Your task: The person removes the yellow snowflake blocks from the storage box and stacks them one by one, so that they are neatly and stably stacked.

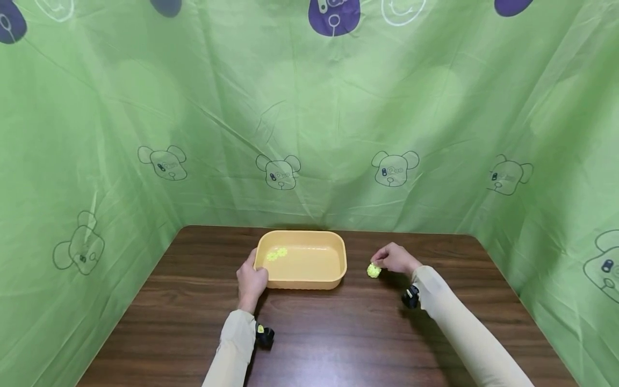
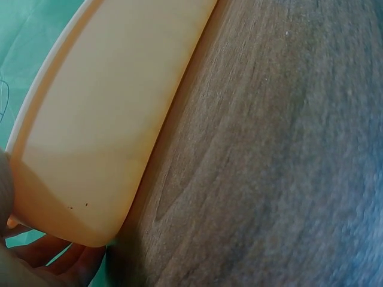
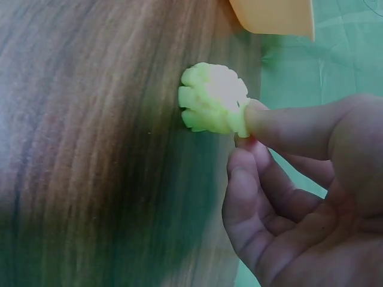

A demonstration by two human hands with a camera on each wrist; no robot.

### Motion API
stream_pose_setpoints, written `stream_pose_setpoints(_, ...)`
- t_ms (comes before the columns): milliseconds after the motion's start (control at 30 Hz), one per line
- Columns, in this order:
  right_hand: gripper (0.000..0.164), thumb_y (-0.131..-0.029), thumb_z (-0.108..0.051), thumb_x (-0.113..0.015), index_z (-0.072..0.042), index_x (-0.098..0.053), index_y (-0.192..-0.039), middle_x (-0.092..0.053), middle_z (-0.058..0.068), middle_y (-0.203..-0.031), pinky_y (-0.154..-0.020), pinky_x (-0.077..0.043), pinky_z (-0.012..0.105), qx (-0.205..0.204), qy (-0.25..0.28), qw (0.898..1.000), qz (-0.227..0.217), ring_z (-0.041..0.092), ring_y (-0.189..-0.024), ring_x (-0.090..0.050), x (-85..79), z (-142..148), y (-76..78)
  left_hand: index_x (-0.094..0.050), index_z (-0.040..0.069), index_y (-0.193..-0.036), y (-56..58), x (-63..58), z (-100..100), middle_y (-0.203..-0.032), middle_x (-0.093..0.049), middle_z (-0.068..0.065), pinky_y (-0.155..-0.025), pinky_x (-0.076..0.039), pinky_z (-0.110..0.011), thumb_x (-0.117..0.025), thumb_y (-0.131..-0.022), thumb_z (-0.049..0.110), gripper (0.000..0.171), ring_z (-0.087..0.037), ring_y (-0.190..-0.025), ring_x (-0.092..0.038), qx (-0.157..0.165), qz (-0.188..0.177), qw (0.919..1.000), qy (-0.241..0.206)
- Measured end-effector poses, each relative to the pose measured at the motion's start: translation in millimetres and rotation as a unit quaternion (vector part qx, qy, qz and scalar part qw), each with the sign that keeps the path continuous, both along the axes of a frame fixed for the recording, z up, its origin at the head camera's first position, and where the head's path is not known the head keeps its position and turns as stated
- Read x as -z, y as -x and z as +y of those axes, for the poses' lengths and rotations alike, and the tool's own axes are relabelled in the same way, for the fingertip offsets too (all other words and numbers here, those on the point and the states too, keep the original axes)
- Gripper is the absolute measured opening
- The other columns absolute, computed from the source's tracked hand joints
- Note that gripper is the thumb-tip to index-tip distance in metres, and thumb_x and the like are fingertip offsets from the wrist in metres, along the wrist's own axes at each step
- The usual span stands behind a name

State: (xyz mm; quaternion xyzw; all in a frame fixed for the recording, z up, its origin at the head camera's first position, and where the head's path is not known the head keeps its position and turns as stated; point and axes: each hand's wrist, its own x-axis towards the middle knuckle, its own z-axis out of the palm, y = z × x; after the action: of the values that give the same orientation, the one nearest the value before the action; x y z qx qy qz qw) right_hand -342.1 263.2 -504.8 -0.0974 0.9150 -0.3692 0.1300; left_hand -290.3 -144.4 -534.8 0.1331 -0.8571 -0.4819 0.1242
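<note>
A yellow-orange rectangular plastic bin [image 1: 304, 284] stands on the table. My left hand [image 1: 252, 279] grips its near left corner, with the thumb at the rim and the fingers around the outer wall [image 2: 102, 131]. Inside the bin, toward its left side, lie small yellow flower-shaped pieces [image 1: 277, 254]. To the right of the bin, my right hand [image 1: 397, 259] pinches a bright yellow-green, bumpy, flower-like piece [image 3: 214, 98] between thumb and fingertips. In the right wrist view this piece is just above the wood, and its exact kind cannot be told.
The dark brown wooden table [image 1: 329, 322] extends around the bin on all sides. Green fabric [image 1: 329, 118] printed with bear faces hangs behind the table and along both sides. Each wrist carries a small black camera [image 1: 265, 336].
</note>
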Motion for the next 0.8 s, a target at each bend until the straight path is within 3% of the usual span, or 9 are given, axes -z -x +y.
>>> stream_pose_setpoints(300, 0.012, -0.09, -0.011, -0.072, -0.005, -0.079, -0.097, -0.078, 0.005, -0.091, -0.073, -0.048, 0.03, -0.005, -0.04, 0.999, 0.029, 0.014, -0.082, -0.061, 4.0, -0.7, -2.2, -0.056, 0.019, -0.146, -0.7, 3.8, -0.8, -0.141, -0.061, -0.018, -0.1, -0.047, -0.054, -0.049, -0.083, 0.003, 0.065, -0.037, -0.12, -0.058, 0.003, 0.008, 1.0, -0.002)
stream_pose_setpoints(500, 0.013, -0.091, -0.008, -0.068, -0.006, -0.078, -0.099, -0.077, 0.005, -0.093, -0.072, -0.05, 0.032, -0.003, -0.043, 0.999, 0.017, 0.015, -0.081, -0.062, 3.9, 0.3, -2.1, -0.059, 0.019, -0.142, 0.5, 1.8, -1.1, -0.138, -0.062, -0.018, -0.099, -0.048, -0.055, -0.047, -0.083, 0.001, 0.063, -0.04, -0.123, -0.059, 0.003, 0.022, 0.9997, -0.003)
stream_pose_setpoints(800, 0.008, -0.091, -0.01, -0.07, -0.007, -0.077, -0.094, -0.075, 0.002, -0.086, -0.071, -0.047, 0.031, -0.007, -0.047, 0.999, 0.024, 0.014, -0.078, -0.059, 7.4, -2.0, -3.0, -0.058, 0.018, -0.143, -0.8, 1.7, -0.4, -0.138, -0.062, -0.019, -0.098, -0.049, -0.053, -0.048, -0.084, 0.002, 0.062, -0.037, -0.117, -0.061, 0.002, 0.015, 0.9998, -0.009)
